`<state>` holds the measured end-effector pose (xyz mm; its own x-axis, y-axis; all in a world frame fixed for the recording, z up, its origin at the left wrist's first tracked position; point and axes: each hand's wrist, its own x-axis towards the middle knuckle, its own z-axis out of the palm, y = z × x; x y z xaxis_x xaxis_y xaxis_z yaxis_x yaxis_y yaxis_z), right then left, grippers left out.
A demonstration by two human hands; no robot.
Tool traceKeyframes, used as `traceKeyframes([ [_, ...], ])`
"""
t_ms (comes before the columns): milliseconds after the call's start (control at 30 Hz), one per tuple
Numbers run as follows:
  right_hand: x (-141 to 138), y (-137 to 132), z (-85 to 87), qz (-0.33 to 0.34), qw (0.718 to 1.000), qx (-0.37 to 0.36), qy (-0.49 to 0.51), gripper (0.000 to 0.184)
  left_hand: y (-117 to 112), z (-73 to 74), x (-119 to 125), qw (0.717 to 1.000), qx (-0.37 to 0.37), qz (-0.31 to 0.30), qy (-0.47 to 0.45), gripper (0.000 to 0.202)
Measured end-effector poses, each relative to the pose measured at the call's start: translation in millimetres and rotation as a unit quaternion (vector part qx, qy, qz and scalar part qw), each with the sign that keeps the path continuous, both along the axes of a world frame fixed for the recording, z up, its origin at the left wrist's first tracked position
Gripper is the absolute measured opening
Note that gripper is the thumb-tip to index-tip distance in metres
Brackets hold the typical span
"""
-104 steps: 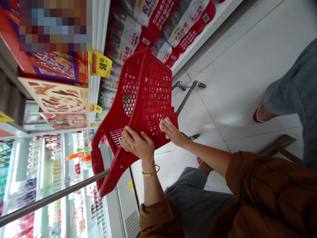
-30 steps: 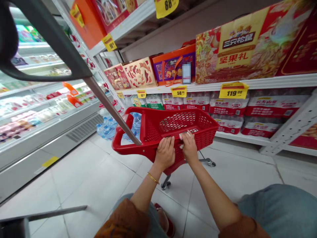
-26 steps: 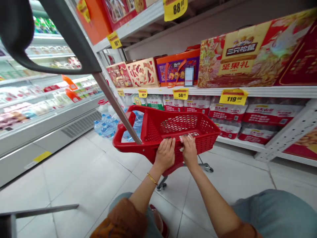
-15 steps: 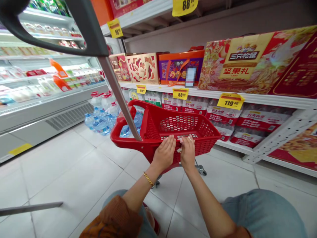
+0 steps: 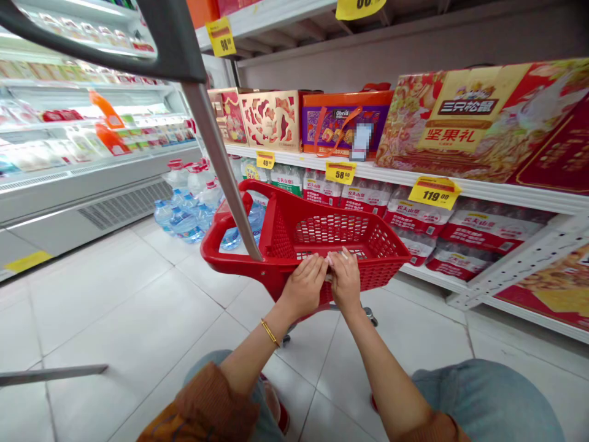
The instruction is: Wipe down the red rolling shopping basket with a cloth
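A red plastic trolley basket (image 5: pixel 368 236) stands upright on small wheels on the white tiled floor in front of me. My left hand (image 5: pixel 304 285), with a gold bangle on the wrist, curls over the basket's near rim. My right hand (image 5: pixel 345 279) sits right beside it on the same rim, fingertips touching the left hand's. The right fingers are bent down over a white cloth, of which only a sliver shows between the hands. The basket's grey pull-handle pole (image 5: pixel 216 153) slants up from the rim past my head to the top left.
Shelves on the right carry gift boxes (image 5: pixel 464 116) above yellow price tags, with shrink-wrapped water packs (image 5: pixel 464 227) on the bottom shelf. Large water bottles (image 5: pixel 184 212) stand on the floor beyond the basket. A refrigerated display case (image 5: pixel 83 190) runs along the left. My knees in jeans are at the bottom.
The basket, tipped on its side 3.5 s ago, now stands upright. Over the last second my hands stayed on the near rim and closed together until the fingertips touch; the view crept nearer.
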<state>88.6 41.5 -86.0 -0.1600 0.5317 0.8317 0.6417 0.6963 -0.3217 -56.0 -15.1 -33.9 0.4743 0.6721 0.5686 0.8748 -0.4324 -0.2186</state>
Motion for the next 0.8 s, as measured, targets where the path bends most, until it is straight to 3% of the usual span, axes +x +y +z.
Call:
traceKeyframes([
  [400, 34.4, 16.2, -10.9, -0.030, 0.999, -0.020, -0.040, 0.031, -7.1, 8.0, -2.7, 0.999, -0.005, 0.014, 0.032, 0.051],
  [800, 33.5, 14.8, 4.5, 0.001, 0.996, -0.088, 0.011, 0.038, -1.8, 10.9, 8.6, 0.998, 0.016, 0.051, 0.019, 0.057],
])
